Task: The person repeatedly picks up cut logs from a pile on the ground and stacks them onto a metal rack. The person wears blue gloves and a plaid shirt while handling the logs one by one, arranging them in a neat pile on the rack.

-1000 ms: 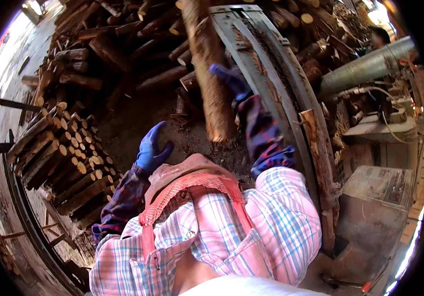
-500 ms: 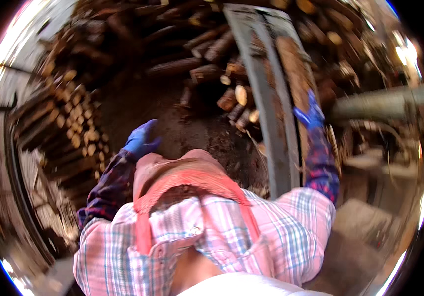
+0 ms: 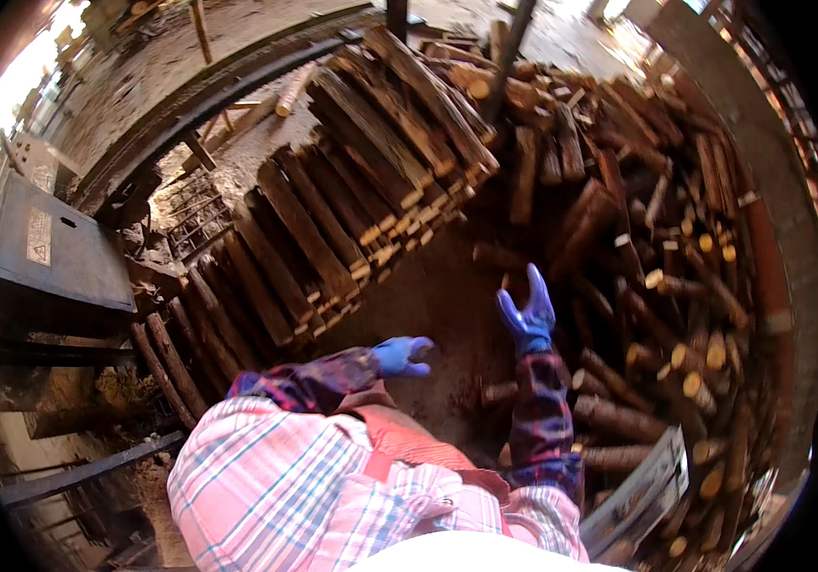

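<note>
Both hands wear blue-purple gloves. My left hand (image 3: 401, 357) is held out in front of my body, fingers parted and nothing in it. Farther forward, my right hand (image 3: 530, 313) hangs over the dark floor, its thumb spread wide from the fingers, also holding nothing. Beyond the right hand's fingertips lies a single log (image 3: 496, 256) on the floor. To the left of my hands rises a stack of split logs (image 3: 302, 221), laid side by side with their cut ends toward me. A loose heap of round logs (image 3: 685, 357) spreads to the right.
A grey metal box (image 3: 56, 250) stands at the far left. At the lower right, a steel trough (image 3: 633, 500) juts out beside the loose logs. A dark rail (image 3: 209, 110) runs behind the stack, and a dark post (image 3: 509, 59) stands at the back.
My view has swung left, so the trough with a log in it has slid to the lower right. My right hand has come away from beside the trough; both hands remain empty.
</note>
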`<state>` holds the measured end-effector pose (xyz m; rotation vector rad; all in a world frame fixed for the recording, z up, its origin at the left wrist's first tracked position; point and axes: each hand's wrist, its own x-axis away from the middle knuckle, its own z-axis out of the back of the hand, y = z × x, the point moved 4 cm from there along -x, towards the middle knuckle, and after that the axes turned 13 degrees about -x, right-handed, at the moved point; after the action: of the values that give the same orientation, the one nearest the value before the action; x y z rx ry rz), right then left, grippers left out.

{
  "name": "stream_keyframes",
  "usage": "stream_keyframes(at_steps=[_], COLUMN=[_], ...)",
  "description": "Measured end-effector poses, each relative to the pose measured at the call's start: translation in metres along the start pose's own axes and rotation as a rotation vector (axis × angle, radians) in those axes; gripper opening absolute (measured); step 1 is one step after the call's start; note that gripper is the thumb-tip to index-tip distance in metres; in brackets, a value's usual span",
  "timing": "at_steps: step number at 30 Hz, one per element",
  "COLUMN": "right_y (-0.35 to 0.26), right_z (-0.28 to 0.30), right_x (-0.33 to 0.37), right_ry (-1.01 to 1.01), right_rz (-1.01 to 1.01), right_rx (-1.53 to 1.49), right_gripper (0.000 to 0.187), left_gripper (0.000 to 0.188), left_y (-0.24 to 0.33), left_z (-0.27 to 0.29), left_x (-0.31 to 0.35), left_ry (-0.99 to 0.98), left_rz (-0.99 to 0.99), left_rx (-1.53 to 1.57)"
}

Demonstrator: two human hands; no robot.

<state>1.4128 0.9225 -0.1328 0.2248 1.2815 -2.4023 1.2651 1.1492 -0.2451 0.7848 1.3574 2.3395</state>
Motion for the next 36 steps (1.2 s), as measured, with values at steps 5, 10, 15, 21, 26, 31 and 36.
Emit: stream_keyframes(at_steps=[5,10,15,21,26,31,36], right_y=[0.018,0.087,0.077,-0.026,0.019,-0.025,-0.076], right_z=[-0.103,-0.157,-0.153,-0.092,-0.086,-0.01,0.063], right_x=[-0.227,-0.316,-0.329,-0.166,0.011,0.219,0.328], right_ry=[-0.081,-0.298,-0.467,-0.663,-0.549,-0.156,0.353], right_rz=[0.027,-0.156,-0.357,-0.822,-0.662,-0.676,-0.767], right_rx=[0.104,0.144,-0.233,-1.273,-0.987,-1.035,0.047], right_gripper=[0.091,0.103,0.095,0.063,0.053,0.066,0.102], left_gripper=[0.073,0.066,0.067,0.055,0.052,0.044,0.051], left_y=[-0.101,-0.153,-0.133,-0.036,0.034,0.08,0.184], left_z=[0.102,0.131,0.178,0.262,0.191,-0.032,-0.206], left_x=[0.088,0.138,0.085,-0.082,-0.155,-0.135,-0.078], left_ry=[0.438,0.729,0.594,0.559,0.339,0.131,-0.396], left_rz=[0.472,0.644,0.576,-0.036,-0.281,0.055,0.073], left_rx=[0.156,0.37,0.504,1.198,1.441,1.254,1.248])
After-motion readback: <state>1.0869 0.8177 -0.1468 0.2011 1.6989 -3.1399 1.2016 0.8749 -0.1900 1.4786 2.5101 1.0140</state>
